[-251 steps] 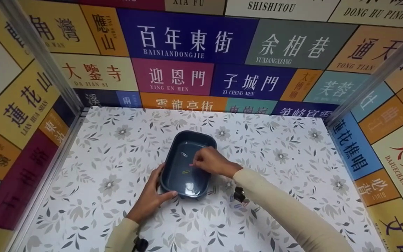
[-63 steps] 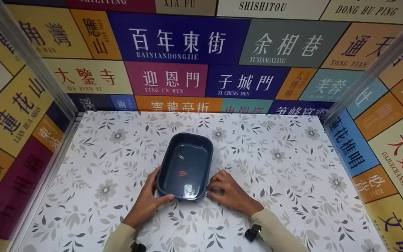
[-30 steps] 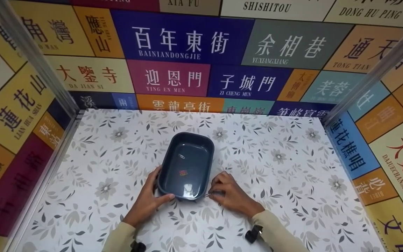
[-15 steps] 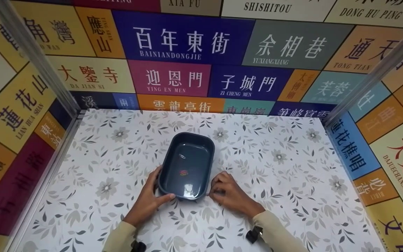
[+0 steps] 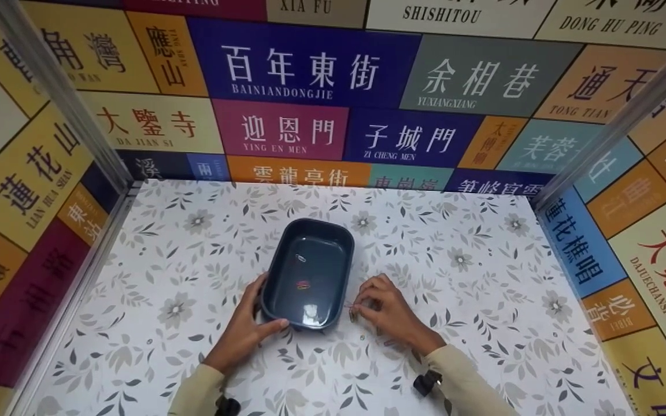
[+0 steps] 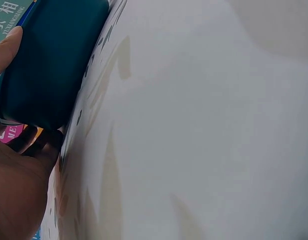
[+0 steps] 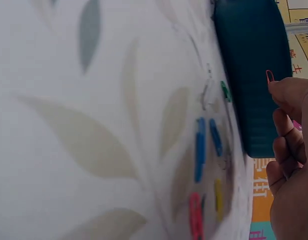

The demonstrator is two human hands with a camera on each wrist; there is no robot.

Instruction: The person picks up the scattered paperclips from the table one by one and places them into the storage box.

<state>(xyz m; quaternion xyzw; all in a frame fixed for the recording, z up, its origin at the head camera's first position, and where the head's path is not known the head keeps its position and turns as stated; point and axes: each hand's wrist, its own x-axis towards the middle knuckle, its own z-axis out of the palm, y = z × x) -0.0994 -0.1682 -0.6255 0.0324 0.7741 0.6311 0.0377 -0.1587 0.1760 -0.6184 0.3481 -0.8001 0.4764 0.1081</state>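
Note:
A dark blue rectangular dish (image 5: 322, 263) stands on the table. My left hand (image 5: 243, 326) grips its near left corner, thumb on the rim and fingers against the outer side. Inside the dish lie a pale paper clip (image 5: 300, 258) and, nearer, a small reddish-yellow group of clips (image 5: 303, 285). Just right of the dish, my right hand (image 5: 393, 315) pinches a red paper clip (image 7: 270, 76) between thumb and forefinger. Below that hand, the right wrist view shows loose clips on the table: blue (image 7: 200, 150), pink (image 7: 195, 215), yellow (image 7: 218, 200) and green (image 7: 225, 91).
A white table covering (image 5: 182, 254) with grey leaves and flowers lies under everything. Colourful panels with large characters (image 5: 304, 66) wall in the back and both sides. Metal posts (image 5: 73, 104) stand at the back corners.
Eight seconds ago my right hand held a reddish clip inside the dish. Later it was low beside the dish; now it has risen slightly, pinching a red paper clip. The left hand keeps its grip.

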